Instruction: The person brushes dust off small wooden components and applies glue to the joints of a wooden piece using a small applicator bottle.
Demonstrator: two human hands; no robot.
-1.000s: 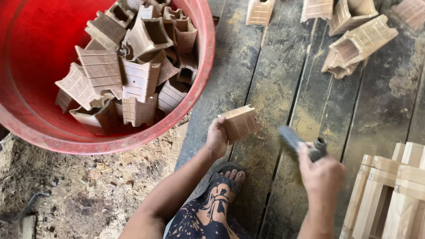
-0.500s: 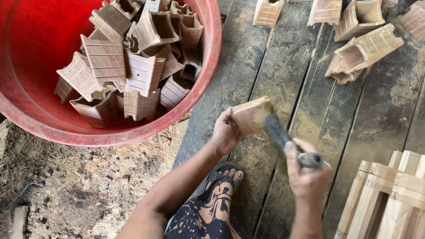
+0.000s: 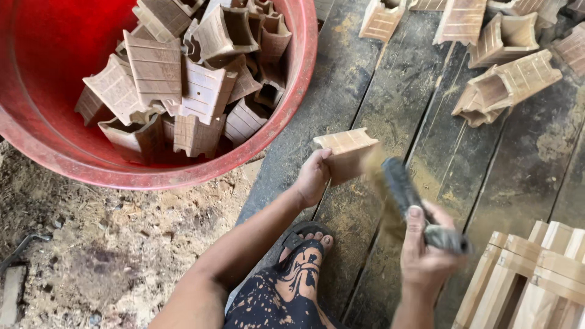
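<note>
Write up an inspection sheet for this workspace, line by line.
Surface: dark wooden planks dusted with sawdust; bare dirt ground to the left.
Job's things: a small ridged wooden block and a dark brush, blurred by motion, beside the block.
Clutter: red tub full of similar wooden pieces; loose pieces lying on the planks; pale wooden pieces stacked at lower right.
Grippers: left hand grips the block; right hand grips the brush handle.
Cables: nothing seen.
Surroundings: a sandalled foot and patterned trouser leg; a bent metal piece on the dirt.
</note>
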